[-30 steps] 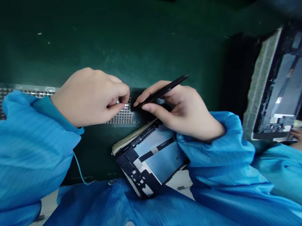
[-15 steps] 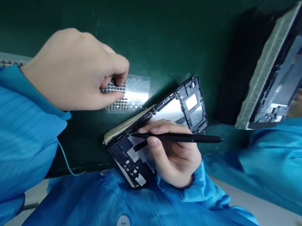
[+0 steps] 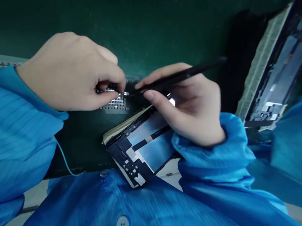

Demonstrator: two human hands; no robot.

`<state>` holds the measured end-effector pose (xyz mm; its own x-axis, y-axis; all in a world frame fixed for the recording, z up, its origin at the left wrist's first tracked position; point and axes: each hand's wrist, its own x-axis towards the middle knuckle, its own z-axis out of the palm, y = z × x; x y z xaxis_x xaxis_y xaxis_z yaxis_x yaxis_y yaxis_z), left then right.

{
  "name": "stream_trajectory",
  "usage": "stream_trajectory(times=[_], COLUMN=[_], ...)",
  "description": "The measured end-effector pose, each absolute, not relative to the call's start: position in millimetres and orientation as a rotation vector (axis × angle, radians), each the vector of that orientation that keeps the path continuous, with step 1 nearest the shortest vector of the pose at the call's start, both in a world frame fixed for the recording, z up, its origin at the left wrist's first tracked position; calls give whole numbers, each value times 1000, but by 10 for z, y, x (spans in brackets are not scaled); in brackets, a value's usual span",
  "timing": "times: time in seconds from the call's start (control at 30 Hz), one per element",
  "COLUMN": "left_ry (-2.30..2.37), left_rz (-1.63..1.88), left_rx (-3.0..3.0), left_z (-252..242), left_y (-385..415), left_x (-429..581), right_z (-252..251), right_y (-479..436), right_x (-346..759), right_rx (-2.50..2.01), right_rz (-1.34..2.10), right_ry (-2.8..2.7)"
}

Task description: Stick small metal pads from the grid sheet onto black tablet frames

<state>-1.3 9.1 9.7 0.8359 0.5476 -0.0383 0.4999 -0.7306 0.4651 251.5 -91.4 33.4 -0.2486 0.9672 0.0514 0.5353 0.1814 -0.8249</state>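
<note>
Plainly, the thin, clear-backed sheet with rows of small metallic grey pieces [image 3: 113, 105] should handle as light, flexible and rather slick. It lies on the dark green tabletop [image 3: 153, 20], between nine and ten o'clock of the view's centre, partly beneath the left hand [image 3: 74, 71]. Its plain margin looks like the best place to hold; a press on the rows might loosen the tiny pieces. The left thumb and forefinger curl together over its end in a pinch, though I cannot tell whether anything is caught between them.

The right hand [image 3: 192, 102] grasps a slim black pointed tool [image 3: 182, 75], its tip aimed at nine o'clock, just beside the left fingertips. That tool looks light and stiff, easiest to steer from near the tip. At six to seven o'clock sits a flat black device frame with a blue-grey panel [image 3: 157, 152]; it is probably stiff but fragile across the panel, so its outer edges suit a grip better.

Against half a second ago, the right hand is higher: then the tip was over the frame, and now it is at the sheet. The frame's far end, then visible toward two o'clock, is now hidden, while the left hand is almost unmoved.
</note>
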Motion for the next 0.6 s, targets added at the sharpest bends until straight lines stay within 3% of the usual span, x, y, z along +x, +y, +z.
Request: stream_trajectory(times=[0.6], left_ry=[814], left_rz=[142], left_rx=[2537], left_z=[56], left_y=[107], left_x=[-20], right_z=[327], right_y=[-914], right_x=[2477], right_rx=[-1450], right_rz=[1045], right_ry=[-1829])
